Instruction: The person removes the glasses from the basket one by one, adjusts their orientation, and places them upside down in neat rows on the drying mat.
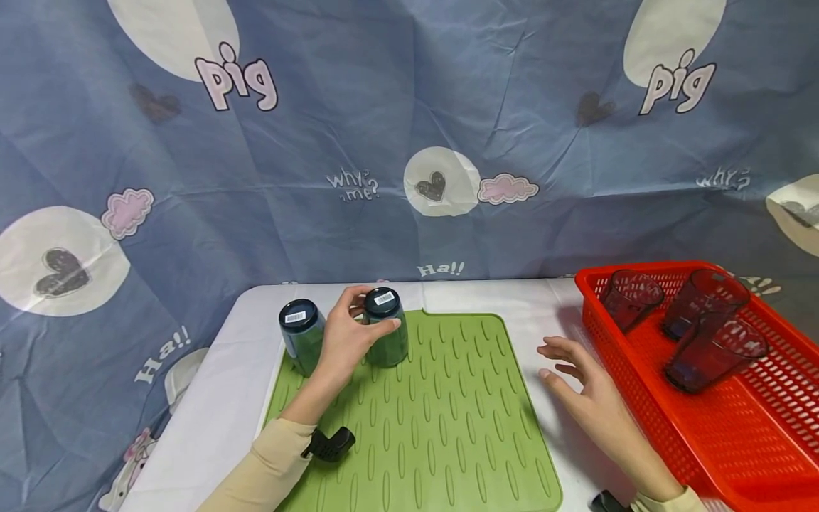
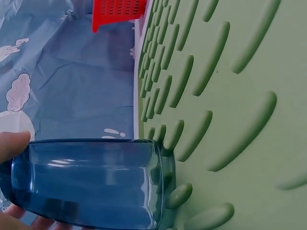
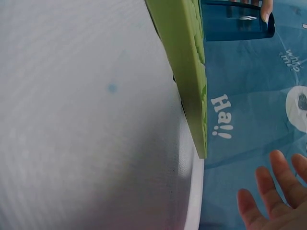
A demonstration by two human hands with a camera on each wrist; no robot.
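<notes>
Near the back of a green ridged drying mat (image 1: pixel 448 412), my left hand (image 1: pixel 348 331) grips an upside-down blue glass (image 1: pixel 387 334) round its base, thumb on the near side. In the left wrist view the rim of that glass (image 2: pixel 91 184) is right at the mat's ridges. A second upside-down glass (image 1: pixel 302 341), with a barcode label on its base, stands to the left, partly behind my wrist. My right hand (image 1: pixel 591 398) hovers between the mat and a red basket (image 1: pixel 646 398), its fingers loosely spread and holding nothing.
Inside the red basket are three clear bluish glasses, one upright-looking glass (image 1: pixel 704 302), one leaning glass (image 1: pixel 630 299) and one tilted glass (image 1: pixel 713 352). A white cloth (image 1: pixel 224 398) covers the table, and a printed blue curtain (image 1: pixel 358 235) hangs behind it.
</notes>
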